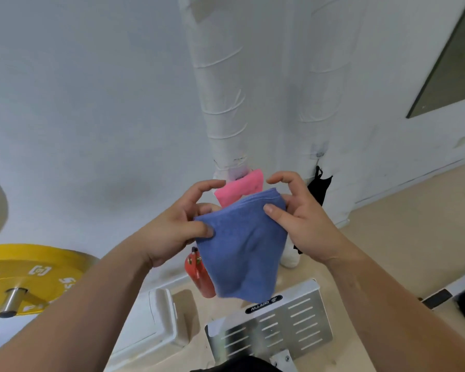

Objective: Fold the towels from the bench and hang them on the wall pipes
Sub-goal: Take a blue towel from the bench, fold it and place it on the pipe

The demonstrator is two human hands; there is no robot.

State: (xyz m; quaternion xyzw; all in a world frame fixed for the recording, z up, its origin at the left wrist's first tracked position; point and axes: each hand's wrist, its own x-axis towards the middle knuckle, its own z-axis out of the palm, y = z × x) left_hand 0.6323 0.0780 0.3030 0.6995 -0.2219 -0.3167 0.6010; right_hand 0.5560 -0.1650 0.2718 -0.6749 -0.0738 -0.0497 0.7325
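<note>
A folded blue towel (243, 245) hangs in the air between my two hands, in front of the white wall. My left hand (176, 224) pinches its left edge with thumb on top. My right hand (300, 216) pinches its upper right corner, with the other fingers spread. Behind it a pink towel (239, 187) hangs folded at the foot of a white wrapped wall pipe (220, 84). A second wrapped pipe (316, 76) runs up the wall to the right.
A red fire extinguisher (199, 275) stands on the floor under the blue towel. A yellow weight plate (24, 277) on a bar is at lower left. A metal slotted plate (277, 326) lies below. A black item (318, 189) hangs on the wall at right.
</note>
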